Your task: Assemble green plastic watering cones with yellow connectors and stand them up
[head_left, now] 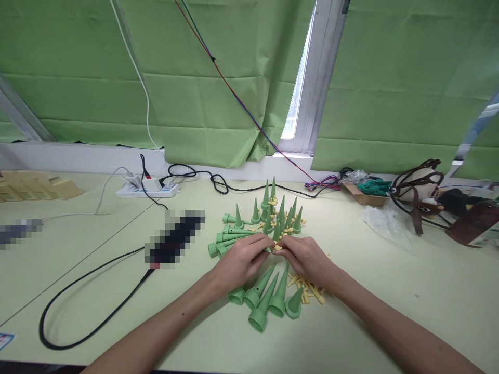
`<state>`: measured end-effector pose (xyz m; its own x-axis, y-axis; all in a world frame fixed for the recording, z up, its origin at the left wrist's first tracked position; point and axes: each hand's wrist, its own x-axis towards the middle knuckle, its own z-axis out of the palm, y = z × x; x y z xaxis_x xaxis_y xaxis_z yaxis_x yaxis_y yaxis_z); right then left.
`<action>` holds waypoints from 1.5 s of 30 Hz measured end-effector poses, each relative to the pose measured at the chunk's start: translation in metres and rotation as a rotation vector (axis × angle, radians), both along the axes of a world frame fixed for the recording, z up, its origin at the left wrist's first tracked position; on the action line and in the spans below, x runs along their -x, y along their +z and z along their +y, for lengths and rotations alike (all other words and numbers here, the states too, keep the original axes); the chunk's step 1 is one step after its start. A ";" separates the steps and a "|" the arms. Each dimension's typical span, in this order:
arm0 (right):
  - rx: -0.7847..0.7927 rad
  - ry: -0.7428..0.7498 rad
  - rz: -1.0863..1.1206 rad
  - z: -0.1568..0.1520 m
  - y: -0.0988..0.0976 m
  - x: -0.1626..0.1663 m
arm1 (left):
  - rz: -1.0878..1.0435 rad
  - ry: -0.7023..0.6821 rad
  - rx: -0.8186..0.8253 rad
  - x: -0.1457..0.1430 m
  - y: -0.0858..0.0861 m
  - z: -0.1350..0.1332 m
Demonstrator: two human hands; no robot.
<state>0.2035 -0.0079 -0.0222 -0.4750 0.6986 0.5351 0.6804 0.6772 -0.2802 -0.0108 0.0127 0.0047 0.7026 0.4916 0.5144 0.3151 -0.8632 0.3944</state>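
Observation:
Over the middle of the table, my left hand (246, 255) is closed, with a bit of green cone showing at its fingertips. Meeting it there is my right hand (306, 258), its fingers pinched around a small yellow plastic piece (277, 248). Most of what both hands hold is covered by the fingers. Hollow green plastic cones (262, 311) lie on their sides just in front of my hands. More green cones (281, 212) stand upright behind them, with yellow bits among them. Others (230, 236) lie left of my left hand. Loose yellow pieces (310, 291) are scattered under my right wrist.
A blurred dark device (175, 239) with a looping black cable rests on the left of the table (117, 291). Behind it is a white power strip (148, 191). At the back right are a cardboard box (364, 195), clear plastic wrap (385, 223) and a bag (423, 189).

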 end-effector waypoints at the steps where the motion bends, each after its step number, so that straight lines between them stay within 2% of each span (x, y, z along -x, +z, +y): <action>1: -0.001 0.000 0.001 0.000 0.000 0.000 | 0.000 -0.002 -0.003 0.000 0.000 0.000; 34: 0.035 0.015 0.018 -0.001 0.003 0.000 | -0.019 0.038 0.012 0.000 0.001 -0.002; 40: -0.006 -0.053 0.104 0.000 0.007 0.003 | 0.006 0.091 0.055 0.001 -0.002 -0.003; 45: -0.017 -0.030 0.147 -0.002 0.008 0.006 | 0.045 0.108 0.058 0.000 -0.002 -0.006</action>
